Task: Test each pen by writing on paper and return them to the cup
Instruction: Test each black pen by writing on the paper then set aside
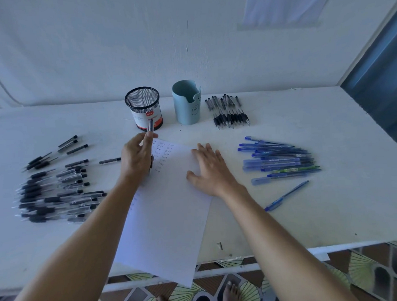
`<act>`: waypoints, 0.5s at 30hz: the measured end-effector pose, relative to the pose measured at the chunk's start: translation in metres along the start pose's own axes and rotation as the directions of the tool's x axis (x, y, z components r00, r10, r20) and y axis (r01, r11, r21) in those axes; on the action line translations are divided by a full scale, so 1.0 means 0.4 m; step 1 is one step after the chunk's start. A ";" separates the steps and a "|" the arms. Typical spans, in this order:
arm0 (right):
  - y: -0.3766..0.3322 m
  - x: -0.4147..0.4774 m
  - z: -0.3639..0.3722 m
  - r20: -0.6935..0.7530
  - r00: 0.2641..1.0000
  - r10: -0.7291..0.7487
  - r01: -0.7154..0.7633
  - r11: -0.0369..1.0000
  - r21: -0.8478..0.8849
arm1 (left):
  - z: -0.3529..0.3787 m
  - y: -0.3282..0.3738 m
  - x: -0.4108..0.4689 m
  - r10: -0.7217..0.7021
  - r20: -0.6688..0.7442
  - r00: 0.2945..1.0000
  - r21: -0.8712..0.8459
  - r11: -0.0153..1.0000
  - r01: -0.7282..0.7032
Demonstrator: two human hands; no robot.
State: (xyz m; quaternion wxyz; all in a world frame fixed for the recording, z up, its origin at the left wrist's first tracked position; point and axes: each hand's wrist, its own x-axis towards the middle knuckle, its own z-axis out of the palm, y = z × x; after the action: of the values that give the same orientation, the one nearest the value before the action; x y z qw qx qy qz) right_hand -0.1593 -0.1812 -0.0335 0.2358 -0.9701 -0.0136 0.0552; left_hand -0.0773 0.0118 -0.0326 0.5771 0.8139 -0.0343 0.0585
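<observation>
A white sheet of paper lies in the middle of the table, with rows of small test words near its top. My left hand holds a black pen upright over the paper's top left corner, just in front of the black mesh cup. My right hand rests flat and open on the paper's right side. A light blue cup stands to the right of the mesh cup.
Several black pens lie in a heap at the left, another black group at the back right, and several blue pens at the right. One blue pen lies apart. The paper overhangs the table's front edge.
</observation>
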 end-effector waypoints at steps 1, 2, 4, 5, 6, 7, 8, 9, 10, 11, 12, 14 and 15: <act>0.008 -0.002 -0.005 -0.013 1.000 -0.003 0.002 0.999 -0.050 | 0.000 0.003 -0.002 -0.004 0.010 1.000 0.014 1.000 0.004; 0.016 -0.006 -0.010 -0.028 1.000 0.003 -0.006 0.993 -0.118 | 0.002 0.005 -0.004 -0.020 0.016 1.000 0.024 1.000 0.020; 0.034 -0.012 -0.016 -0.036 0.999 0.036 -0.043 0.976 -0.215 | 0.004 0.004 -0.003 -0.054 0.021 0.998 0.055 0.997 0.053; 0.042 -0.015 -0.016 -0.028 0.998 0.053 -0.058 0.971 -0.233 | 0.005 0.001 -0.002 -0.053 0.024 0.998 0.078 0.996 0.051; 0.049 -0.019 -0.014 -0.018 0.998 0.062 -0.064 0.969 -0.240 | 0.005 0.001 -0.002 -0.044 0.034 0.998 0.107 0.993 0.041; 0.054 -0.023 -0.011 -0.011 0.998 0.062 -0.063 0.967 -0.248 | 0.005 0.002 -0.005 -0.040 0.048 0.998 0.137 0.990 0.033; 0.058 -0.027 -0.008 -0.008 0.998 0.058 -0.058 0.964 -0.258 | 0.008 0.005 -0.007 -0.042 0.064 0.997 0.166 0.986 0.031; 0.060 -0.029 -0.005 -0.009 0.998 0.055 -0.055 0.962 -0.266 | 0.012 0.011 -0.010 -0.038 0.085 0.996 0.205 0.978 0.020; 0.062 -0.029 -0.003 -0.011 0.998 0.056 -0.057 0.962 -0.266 | 0.021 0.020 -0.012 -0.030 0.112 0.993 0.247 0.969 0.002; 0.063 -0.028 -0.002 -0.011 0.998 0.059 -0.060 0.963 -0.263 | 0.033 0.031 -0.016 -0.019 0.146 0.989 0.294 0.956 -0.025; 0.063 -0.026 -0.002 -0.007 0.998 0.063 -0.062 0.964 -0.260 | 0.048 0.040 -0.018 -0.012 0.187 0.982 0.358 0.932 -0.057; 0.063 -0.025 -0.002 -0.007 0.998 0.058 -0.057 0.965 -0.255 | 0.083 0.055 -0.026 -0.033 0.257 0.966 0.504 0.857 -0.105; 0.064 -0.025 -0.002 -0.012 0.999 0.051 -0.053 0.967 -0.248 | 0.101 0.064 -0.031 -0.062 0.272 0.960 0.567 0.817 -0.108</act>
State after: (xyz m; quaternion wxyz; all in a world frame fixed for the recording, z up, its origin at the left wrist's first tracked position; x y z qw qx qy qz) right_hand -0.1691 -0.2047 -0.0436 0.1110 -0.9922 0.0057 0.0566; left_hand -0.0904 -0.0348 -0.0234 0.2922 0.9496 -0.1055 -0.0415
